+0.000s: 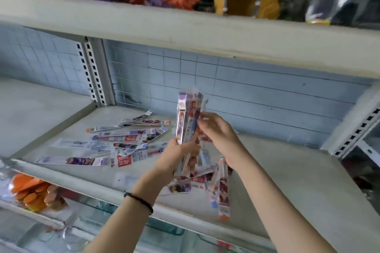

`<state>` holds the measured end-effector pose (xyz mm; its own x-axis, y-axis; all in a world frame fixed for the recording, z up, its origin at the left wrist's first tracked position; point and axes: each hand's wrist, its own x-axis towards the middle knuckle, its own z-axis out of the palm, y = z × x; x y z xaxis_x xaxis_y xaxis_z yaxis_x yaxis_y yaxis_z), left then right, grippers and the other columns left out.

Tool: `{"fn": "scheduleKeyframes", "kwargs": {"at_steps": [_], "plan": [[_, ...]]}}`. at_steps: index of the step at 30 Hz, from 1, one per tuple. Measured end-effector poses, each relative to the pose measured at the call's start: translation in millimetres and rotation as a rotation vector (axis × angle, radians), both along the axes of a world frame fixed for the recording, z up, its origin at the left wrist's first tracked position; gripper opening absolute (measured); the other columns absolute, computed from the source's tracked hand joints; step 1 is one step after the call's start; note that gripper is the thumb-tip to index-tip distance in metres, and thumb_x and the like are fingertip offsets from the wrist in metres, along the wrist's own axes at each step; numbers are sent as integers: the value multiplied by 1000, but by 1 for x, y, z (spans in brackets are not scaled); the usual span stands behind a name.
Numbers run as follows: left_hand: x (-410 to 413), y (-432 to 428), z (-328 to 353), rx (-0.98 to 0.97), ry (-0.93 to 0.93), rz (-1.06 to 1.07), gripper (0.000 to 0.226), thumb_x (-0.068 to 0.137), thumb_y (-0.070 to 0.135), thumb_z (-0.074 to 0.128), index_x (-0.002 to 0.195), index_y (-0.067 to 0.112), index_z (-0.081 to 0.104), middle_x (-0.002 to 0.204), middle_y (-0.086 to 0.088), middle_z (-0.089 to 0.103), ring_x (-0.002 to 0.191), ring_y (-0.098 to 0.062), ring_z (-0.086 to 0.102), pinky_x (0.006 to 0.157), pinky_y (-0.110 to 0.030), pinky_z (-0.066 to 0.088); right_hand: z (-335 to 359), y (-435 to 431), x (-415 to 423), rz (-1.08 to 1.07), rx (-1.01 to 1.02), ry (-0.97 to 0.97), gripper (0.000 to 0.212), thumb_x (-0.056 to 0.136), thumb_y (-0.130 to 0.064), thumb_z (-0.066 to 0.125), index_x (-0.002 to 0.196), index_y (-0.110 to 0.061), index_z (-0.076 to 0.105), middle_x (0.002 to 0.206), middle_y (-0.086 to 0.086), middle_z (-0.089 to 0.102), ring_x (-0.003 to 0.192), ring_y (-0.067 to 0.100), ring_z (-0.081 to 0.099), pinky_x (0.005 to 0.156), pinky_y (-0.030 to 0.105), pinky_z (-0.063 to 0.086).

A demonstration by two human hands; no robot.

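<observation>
My left hand (181,151) is curled round the lower part of the bundle (188,117), holding it upright. My right hand (218,131) pinches the bundle's right edge midway up. I judge I'm partway through gathering and squaring the stack: loose packets (127,141) lie left of the bundle, with more beneath it on the shelf (287,170). The next move calls for freeing my right hand to fetch another packet without letting the bundle fan out.
</observation>
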<state>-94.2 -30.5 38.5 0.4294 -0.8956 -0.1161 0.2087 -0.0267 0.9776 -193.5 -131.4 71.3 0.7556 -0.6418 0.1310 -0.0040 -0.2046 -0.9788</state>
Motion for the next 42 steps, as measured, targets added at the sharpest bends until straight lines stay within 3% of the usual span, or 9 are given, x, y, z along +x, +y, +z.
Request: {"fn": "scheduleKeyframes", "kwargs": {"at_steps": [4, 8, 17, 21, 24, 30, 33, 37, 42], "plan": [[74, 47, -1, -32, 99, 53, 16, 70, 9, 63, 79, 6, 50, 48, -3, 48, 36, -16, 43, 39, -22, 39, -25, 29, 59, 26, -151, 234, 13, 90, -43, 56, 85, -33, 63, 84, -18, 64, 83, -3, 59, 81, 21, 45], [149, 89, -8, -3, 157, 173, 9, 88, 2, 54, 81, 6, 50, 52, -4, 50, 37, -14, 46, 39, -19, 41, -50, 58, 114, 36, -262, 419, 13, 84, -35, 67, 94, -26, 66, 100, -5, 68, 91, 11, 62, 78, 26, 48], [225, 126, -15, 105, 171, 5, 13, 88, 3, 55, 98, 4, 47, 61, -7, 56, 43, -15, 51, 44, -26, 48, -52, 90, 184, -238, -426, 441, 30, 87, -24, 67, 116, -16, 66, 119, -5, 62, 103, 9, 55, 79, 22, 41], [231, 131, -14, 116, 191, -46, 21, 86, -1, 56, 105, 3, 51, 70, -10, 67, 52, -18, 58, 49, -29, 53, -55, 72, 202, -195, -536, 703, 57, 87, -45, 62, 138, -22, 49, 150, 0, 41, 142, 22, 29, 111, 41, 29], [238, 127, -15, 115, 196, -57, 23, 85, -2, 57, 106, 4, 52, 73, -10, 70, 55, -17, 62, 52, -30, 55, -54, 59, 208, -98, -555, 914, 73, 77, -62, 59, 139, -26, 47, 154, -4, 33, 147, 22, 17, 114, 44, 23], [256, 116, -14, 103, 200, -29, 19, 86, 1, 55, 104, 6, 52, 68, -6, 64, 57, -16, 59, 52, -28, 54, -63, 46, 204, -127, -521, 800, 34, 67, -47, 79, 96, -30, 69, 132, -2, 59, 127, 24, 49, 101, 39, 43], [262, 105, -14, 117, 181, 11, 17, 86, 2, 56, 102, 6, 52, 68, -7, 64, 55, -17, 59, 52, -29, 53, -65, 43, 199, -63, -545, 738, 34, 74, -43, 75, 100, -23, 68, 117, -2, 65, 106, 21, 62, 90, 34, 50], [267, 96, -15, 117, 172, 58, 15, 85, 3, 57, 99, 8, 54, 66, -6, 65, 56, -17, 59, 56, -30, 53, -67, 40, 195, -4, -600, 680, 48, 79, -37, 71, 124, -24, 60, 123, -6, 61, 106, 7, 55, 93, 23, 44], [274, 89, -18, 115, 144, 97, 19, 85, 4, 58, 103, 8, 53, 69, -7, 65, 56, -17, 60, 52, -29, 52, -65, 29, 199, 64, -487, 684, 48, 76, -35, 76, 121, -24, 63, 131, -4, 56, 119, 13, 51, 101, 28, 39]]}}
